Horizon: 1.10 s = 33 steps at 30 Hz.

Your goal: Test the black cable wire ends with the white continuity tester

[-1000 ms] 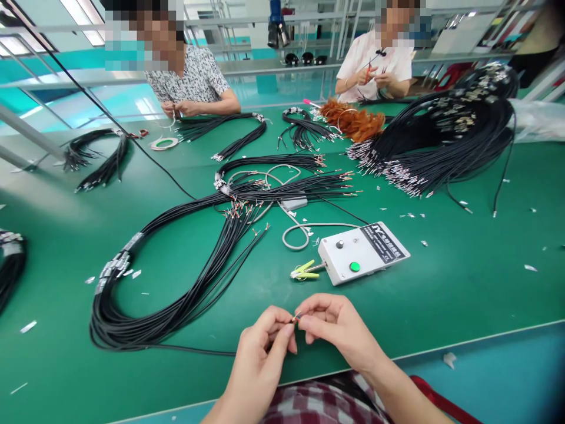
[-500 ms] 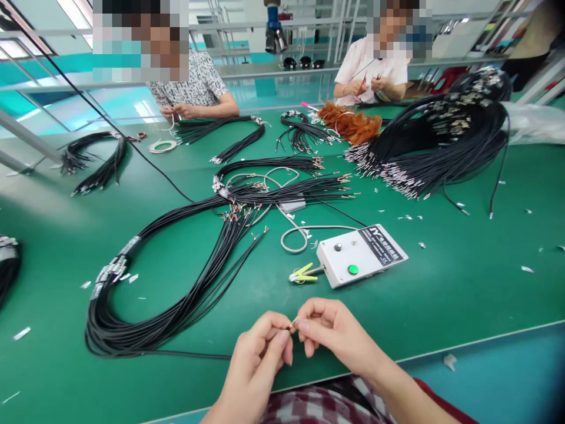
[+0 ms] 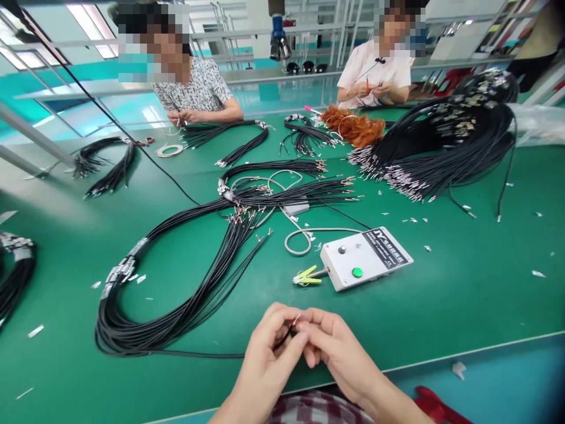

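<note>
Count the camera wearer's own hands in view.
2: the left hand holding the black cable, the right hand beside it at the exposed wire ends. Some fingers are hidden.

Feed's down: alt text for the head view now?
A left hand grips a black cable near its end, and a right hand meets it there, above a green table. Beyond them lies a white box with a green button; left of it curves a black cable bundle. One co-worker is across the table, another farther right.

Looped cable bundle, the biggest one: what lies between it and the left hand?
In the head view, one black cable crosses the green tabletop between them.
</note>
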Each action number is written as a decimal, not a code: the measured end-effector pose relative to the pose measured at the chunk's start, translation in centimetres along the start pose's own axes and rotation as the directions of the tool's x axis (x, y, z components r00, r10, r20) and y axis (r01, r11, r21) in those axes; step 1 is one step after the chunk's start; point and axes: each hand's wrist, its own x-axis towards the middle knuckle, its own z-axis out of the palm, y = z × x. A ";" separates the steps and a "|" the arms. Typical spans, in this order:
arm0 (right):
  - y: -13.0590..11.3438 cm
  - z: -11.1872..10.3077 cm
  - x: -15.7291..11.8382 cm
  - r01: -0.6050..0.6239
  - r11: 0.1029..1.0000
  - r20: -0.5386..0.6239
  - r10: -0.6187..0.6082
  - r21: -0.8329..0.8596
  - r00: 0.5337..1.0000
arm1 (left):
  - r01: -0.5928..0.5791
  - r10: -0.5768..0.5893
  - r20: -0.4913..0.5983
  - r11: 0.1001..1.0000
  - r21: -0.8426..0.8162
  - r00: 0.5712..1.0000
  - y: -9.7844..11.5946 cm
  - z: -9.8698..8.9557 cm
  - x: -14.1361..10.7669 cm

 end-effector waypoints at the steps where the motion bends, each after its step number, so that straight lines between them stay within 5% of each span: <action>1: 0.0 -0.1 0.0 0.017 0.999 -0.008 -0.017 -0.034 1.000 | 0.002 -0.003 -0.018 1.000 -0.020 1.000 0.1 0.2 0.2; 10: -1.7 -1.4 0.1 0.102 0.930 0.022 -0.100 -0.352 0.995 | 0.067 -0.092 -0.142 0.982 -0.174 0.986 -0.5 1.0 1.4; 17: -2.4 -2.3 -0.2 0.173 0.677 0.054 -0.193 -0.716 0.980 | -0.117 0.161 -0.126 0.947 0.301 0.979 -1.3 0.7 0.5; 20: -2.4 -3.1 -0.5 0.194 0.594 0.070 -0.225 -0.781 0.972 | -0.031 0.070 -0.164 0.973 0.229 0.984 -1.3 0.5 1.0; 22: -2.5 -3.5 -0.7 0.226 0.459 0.087 -0.304 -0.859 0.949 | 0.059 -0.040 -0.171 0.992 0.111 0.984 -1.1 0.3 1.4; 27: -2.9 -2.9 -0.4 0.337 -0.149 0.367 -0.457 -0.930 0.810 | 0.113 -0.112 -0.098 0.993 0.013 0.989 -0.5 -0.3 2.1; 30: -3.1 -2.1 0.3 0.412 -0.383 0.548 -0.383 -0.827 0.744 | -0.011 0.011 0.001 0.986 0.166 1.000 -0.5 -0.7 2.1; 33: -3.5 -2.1 0.5 0.437 -0.475 0.613 -0.325 -0.764 0.720 | -0.227 0.191 0.130 0.899 0.374 0.973 -0.7 -1.3 2.1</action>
